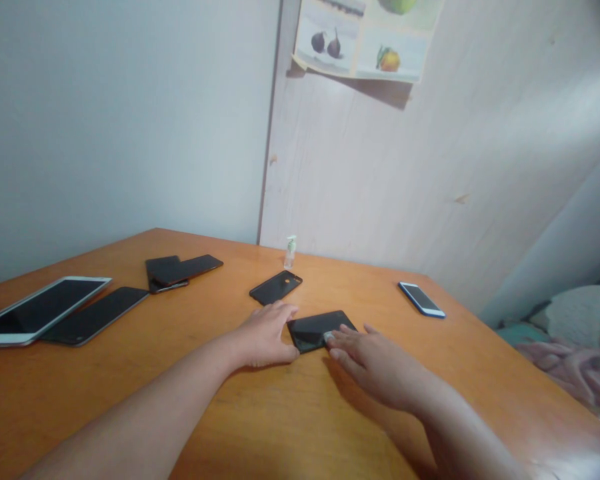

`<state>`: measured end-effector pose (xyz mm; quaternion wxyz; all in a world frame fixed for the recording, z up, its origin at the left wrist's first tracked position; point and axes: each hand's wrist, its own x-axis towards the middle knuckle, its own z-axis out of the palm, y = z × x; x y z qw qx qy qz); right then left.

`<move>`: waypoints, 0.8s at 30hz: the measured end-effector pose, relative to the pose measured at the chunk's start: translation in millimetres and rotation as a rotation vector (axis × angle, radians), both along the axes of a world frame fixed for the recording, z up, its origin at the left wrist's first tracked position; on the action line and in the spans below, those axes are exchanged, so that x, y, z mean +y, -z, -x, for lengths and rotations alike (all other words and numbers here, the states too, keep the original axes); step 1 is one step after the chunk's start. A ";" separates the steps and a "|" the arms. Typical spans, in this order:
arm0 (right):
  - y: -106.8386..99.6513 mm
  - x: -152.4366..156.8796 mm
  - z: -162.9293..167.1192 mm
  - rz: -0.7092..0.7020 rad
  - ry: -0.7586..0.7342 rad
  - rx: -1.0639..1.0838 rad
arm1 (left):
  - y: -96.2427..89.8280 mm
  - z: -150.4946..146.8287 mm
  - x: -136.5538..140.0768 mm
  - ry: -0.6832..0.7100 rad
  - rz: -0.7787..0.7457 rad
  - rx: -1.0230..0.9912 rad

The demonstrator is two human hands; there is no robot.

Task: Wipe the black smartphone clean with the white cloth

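Note:
A black smartphone (pixel 310 329) lies screen up on the wooden table in front of me. My left hand (pixel 267 337) rests at its left end, thumb and fingers bracketing the edge and holding it. Over the right part of the screen is my right hand (pixel 363 357), fingertips pressed down on a small whitish wipe (pixel 329 337). Most of the wipe is hidden under the fingers. Just beyond the phone sits a black phone case (pixel 276 287) with a round cutout. Behind that stands a small clear pump bottle (pixel 290 253).
To the left are a white tablet (pixel 45 310), a dark phone (pixel 97 317) partly under it, and overlapping dark phones (pixel 187 269). A phone with a blue edge (pixel 421 300) lies at the right. Walls (pixel 370 173) border the table's far side; bedding (pixel 575 353) is beyond its right edge.

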<state>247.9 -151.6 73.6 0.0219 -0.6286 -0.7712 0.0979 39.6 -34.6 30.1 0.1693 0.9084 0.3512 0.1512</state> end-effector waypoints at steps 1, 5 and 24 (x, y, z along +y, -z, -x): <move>0.4 2.6 -7.9 -0.009 0.079 -0.048 | 0.0 0.0 0.1 -0.003 0.001 0.003; 1.9 5.8 -14.0 -0.061 0.186 -0.145 | 1.0 0.4 0.8 0.004 -0.009 -0.001; -3.7 -3.5 15.2 -0.035 -0.070 0.068 | -1.7 0.7 -1.1 0.004 0.005 -0.001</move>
